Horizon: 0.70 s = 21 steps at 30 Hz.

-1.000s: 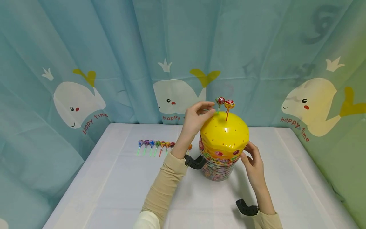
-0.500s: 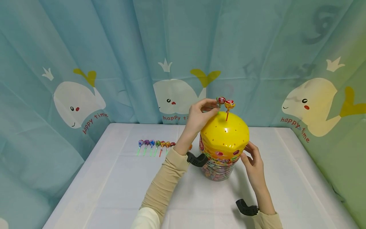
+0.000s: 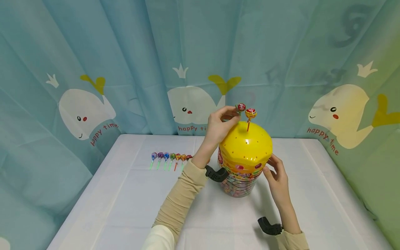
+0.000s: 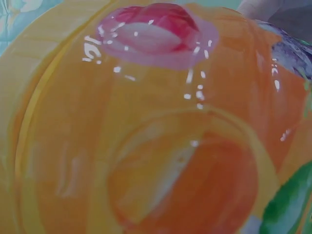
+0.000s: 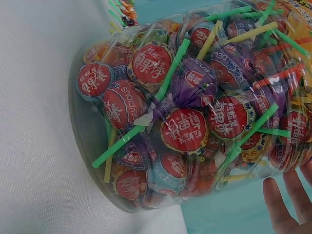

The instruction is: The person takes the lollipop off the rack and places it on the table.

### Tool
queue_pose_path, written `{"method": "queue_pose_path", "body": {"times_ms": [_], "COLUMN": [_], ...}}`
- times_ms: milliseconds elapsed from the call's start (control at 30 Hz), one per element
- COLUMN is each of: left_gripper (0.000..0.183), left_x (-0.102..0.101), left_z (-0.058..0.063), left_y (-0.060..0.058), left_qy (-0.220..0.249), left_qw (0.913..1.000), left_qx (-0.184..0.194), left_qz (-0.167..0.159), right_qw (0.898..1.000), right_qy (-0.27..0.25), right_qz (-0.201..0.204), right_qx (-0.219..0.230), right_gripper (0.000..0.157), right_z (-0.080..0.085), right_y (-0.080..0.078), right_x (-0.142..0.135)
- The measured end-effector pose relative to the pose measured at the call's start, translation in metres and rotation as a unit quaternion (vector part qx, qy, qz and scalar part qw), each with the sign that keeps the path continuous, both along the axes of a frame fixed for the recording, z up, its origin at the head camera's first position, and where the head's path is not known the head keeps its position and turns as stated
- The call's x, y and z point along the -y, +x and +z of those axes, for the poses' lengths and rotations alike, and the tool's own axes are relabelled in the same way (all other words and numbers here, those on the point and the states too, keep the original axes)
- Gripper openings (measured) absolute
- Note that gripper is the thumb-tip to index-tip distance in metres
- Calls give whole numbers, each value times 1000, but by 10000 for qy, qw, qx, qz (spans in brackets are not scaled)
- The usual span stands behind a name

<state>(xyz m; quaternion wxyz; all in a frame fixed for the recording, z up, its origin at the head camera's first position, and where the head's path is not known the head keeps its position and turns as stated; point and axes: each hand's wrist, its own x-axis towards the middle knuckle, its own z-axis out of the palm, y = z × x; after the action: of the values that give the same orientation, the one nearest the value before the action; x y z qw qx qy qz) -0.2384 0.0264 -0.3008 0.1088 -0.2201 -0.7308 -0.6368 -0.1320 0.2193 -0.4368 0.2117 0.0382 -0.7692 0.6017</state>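
Note:
In the head view, my left hand [image 3: 218, 125] pinches a lollipop [image 3: 240, 107] with a red and green wrapper, just above the yellow domed lid [image 3: 245, 144]. Whether its stick is inside the lid is hidden by my fingers. A yellow and red lollipop [image 3: 251, 113] stands upright in the lid beside it. Small holes dot the lid. Beneath it, the clear jar [image 3: 237, 189] is packed with wrapped lollipops. My right hand [image 3: 277, 180] rests on the jar's right side, its extended fingers [image 5: 279, 204] touching the jar in the right wrist view. The lid's shiny orange side [image 4: 161, 92] fills the left wrist view.
A row of several lollipops [image 3: 172, 157] lies on the white table [image 3: 131, 205] left of the jar, partly covered by my left forearm. Blue curtains [image 3: 131, 69] with whale prints hang behind and at the sides.
My left hand has moved right and slightly up and now pinches the red and green lollipop, whose head sits a little higher. My right hand and the jar have stayed put.

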Motion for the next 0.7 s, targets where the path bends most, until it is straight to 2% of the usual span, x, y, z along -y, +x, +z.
{"method": "queue_pose_path", "body": {"times_ms": [400,533,700], "left_gripper": [25,24,21], "left_x": [-2,5,19], "left_z": [-1,-5,-13], "left_y": [2,3,5], "left_qy": [552,808,825], "left_qw": [9963,9945,9942], "left_qx": [-560,-520,-380], "left_qz": [341,414,582], "right_qw": [10000,10000,10000], "right_qy": [-12,13,-19], "right_qz": [1,28,34], "right_qx": [2,-7,-15], "right_gripper": [46,46,46], "right_z": [-3,-2,0], "right_y": [-1,0,0], "right_x": [-1,0,0]}}
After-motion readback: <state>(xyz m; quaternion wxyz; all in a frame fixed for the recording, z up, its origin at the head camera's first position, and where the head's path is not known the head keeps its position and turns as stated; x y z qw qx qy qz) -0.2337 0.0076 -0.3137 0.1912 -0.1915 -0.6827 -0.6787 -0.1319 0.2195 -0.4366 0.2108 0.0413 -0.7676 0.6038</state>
